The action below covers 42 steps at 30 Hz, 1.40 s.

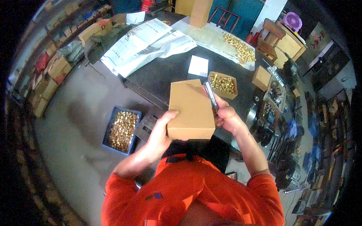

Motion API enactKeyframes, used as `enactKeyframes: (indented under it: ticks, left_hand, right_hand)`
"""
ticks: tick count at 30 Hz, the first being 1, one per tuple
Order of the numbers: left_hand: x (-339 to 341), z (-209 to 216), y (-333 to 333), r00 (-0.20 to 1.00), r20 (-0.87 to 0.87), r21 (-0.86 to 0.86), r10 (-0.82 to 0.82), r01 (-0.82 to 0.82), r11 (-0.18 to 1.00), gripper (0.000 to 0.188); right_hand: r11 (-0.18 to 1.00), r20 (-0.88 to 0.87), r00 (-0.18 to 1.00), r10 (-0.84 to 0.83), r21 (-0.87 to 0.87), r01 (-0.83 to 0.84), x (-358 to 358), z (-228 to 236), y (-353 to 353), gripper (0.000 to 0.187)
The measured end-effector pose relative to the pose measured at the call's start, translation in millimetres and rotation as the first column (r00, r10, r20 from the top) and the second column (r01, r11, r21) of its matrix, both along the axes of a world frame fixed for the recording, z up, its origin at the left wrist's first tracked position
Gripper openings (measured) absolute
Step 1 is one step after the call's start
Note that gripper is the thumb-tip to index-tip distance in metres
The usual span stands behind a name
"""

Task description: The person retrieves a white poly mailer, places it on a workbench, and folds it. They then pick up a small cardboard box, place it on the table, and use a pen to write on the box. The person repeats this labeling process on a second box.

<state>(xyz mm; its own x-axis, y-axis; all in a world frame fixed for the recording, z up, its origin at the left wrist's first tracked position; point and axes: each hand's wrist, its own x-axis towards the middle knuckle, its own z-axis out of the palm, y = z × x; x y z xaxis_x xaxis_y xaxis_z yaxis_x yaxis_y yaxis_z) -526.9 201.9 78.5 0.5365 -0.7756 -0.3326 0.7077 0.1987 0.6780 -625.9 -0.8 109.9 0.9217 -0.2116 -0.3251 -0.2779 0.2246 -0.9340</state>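
A closed brown cardboard box (191, 109) is held up in front of my body. My left hand (163, 128) grips its left side, the thumb on the top face and the fingers underneath. At the box's right edge, my right hand (226, 115) is closed round a slim silver pen-like tool (211, 96) that points away from me; its exact kind is unclear. Just beyond, an open carton (223, 85) of small brass fittings sits on the dark table (158, 77), beside a white sheet of paper (198, 66).
A blue bin (107, 130) full of brass fittings stands low at the left. Newspapers (137, 41) cover the table's far left, and loose brass pieces (241, 49) lie at the far right. A small carton (261, 78) and cluttered metal tools (277, 94) line the right side.
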Motion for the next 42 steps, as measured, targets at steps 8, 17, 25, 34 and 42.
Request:
enactKeyframes:
  ticks: [8, 17, 25, 34, 42]
  left_hand:
    - [-10, 22, -3, 0.998, 0.001, 0.039, -0.069, 0.068, 0.997, 0.051]
    - [-6, 26, -8, 0.986, -0.058, -0.003, -0.154, 0.154, 0.988, 0.053]
    - [15, 3, 7, 0.961, -0.068, -0.171, -0.268, 0.253, 0.952, 0.051]
    - [43, -9, 8, 0.337, 0.936, 0.142, -0.099, -0.104, 0.984, 0.074]
    - [76, 3, -57, 0.038, 0.996, -0.086, 0.085, 0.021, 0.996, 0.096]
  right_hand:
    - [0.962, 0.120, 0.991, -0.063, 0.270, 0.028, -38, -12, 2, 0.081]
    - [0.954, 0.086, 0.993, -0.083, 0.295, 0.054, -34, -1, -4, 0.081]
    - [0.955, 0.096, 0.991, -0.096, 0.288, 0.065, -22, 17, -6, 0.070]
    - [0.948, 0.018, 0.997, -0.075, 0.312, 0.066, -6, 17, -23, 0.055]
    - [0.930, -0.091, 0.991, -0.097, 0.345, 0.123, 3, 20, -36, 0.043]
